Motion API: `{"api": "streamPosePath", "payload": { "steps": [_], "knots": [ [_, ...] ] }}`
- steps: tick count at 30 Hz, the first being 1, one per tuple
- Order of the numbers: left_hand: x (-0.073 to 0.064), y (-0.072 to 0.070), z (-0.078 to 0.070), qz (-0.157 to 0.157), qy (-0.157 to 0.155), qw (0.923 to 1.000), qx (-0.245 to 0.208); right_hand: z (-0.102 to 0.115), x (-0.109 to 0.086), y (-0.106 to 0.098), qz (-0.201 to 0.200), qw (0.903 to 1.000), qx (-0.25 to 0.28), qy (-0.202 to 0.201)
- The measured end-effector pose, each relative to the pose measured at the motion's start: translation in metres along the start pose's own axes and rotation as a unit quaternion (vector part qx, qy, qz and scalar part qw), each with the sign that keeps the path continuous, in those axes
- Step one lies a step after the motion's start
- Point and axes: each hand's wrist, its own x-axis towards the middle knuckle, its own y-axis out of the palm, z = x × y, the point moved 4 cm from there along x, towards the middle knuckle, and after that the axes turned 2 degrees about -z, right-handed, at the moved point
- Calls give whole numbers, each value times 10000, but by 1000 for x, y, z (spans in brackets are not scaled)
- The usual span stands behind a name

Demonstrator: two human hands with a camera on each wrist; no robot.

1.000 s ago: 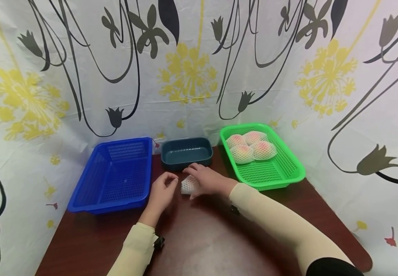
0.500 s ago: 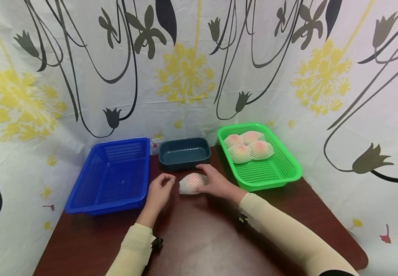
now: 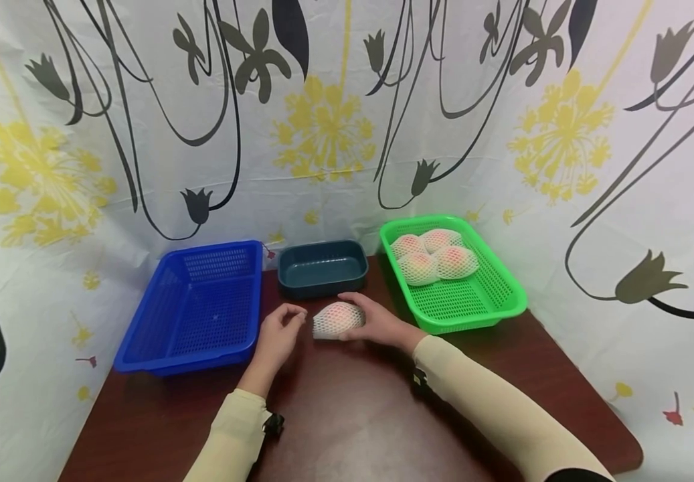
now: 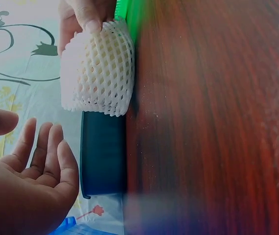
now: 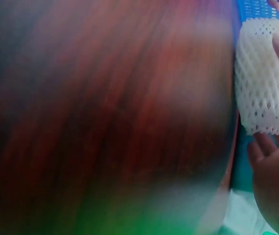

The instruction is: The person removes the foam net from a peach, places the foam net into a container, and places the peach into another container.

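Note:
A pinkish fruit in a white foam net (image 3: 333, 321) lies sideways low over the table, between the two hands. My right hand (image 3: 381, 324) grips its right end, thumb on the near side and fingers on the far side. In the left wrist view, the net's open end (image 4: 98, 105) points toward my left hand (image 4: 34, 181). That hand holds nothing; its fingers are loosely bent, a short gap from the net. The right wrist view shows the thumb lying along the net (image 5: 259, 83). Most of the fruit itself is hidden by the netting.
A green basket (image 3: 518, 302) at the right holds several netted fruits (image 3: 417, 268). Behind the hands stands a dark teal tub (image 3: 322, 273). To the left is a blue basket (image 3: 217, 314). Patterned sheeting (image 3: 322, 201) walls off the table's (image 3: 353, 408) back and sides.
My right hand has drawn back to the right from over the netted fruit to its right end, uncovering more of the fruit, then curled in around it. My left hand has barely moved.

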Motion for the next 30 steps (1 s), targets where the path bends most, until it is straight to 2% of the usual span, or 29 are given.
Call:
{"api": "streamPosePath", "payload": {
  "steps": [5,20,30],
  "knots": [
    [1,0,-1,-7,16,10000,13,1,4,4,135,9998,67,-95],
    [2,-1,-1,67,-68,10000,3,0,13,11,159,9986,143,-480],
    [3,0,-2,73,3,9999,-83,9,13,6,-13,9975,-12,-712]
  ]
}}
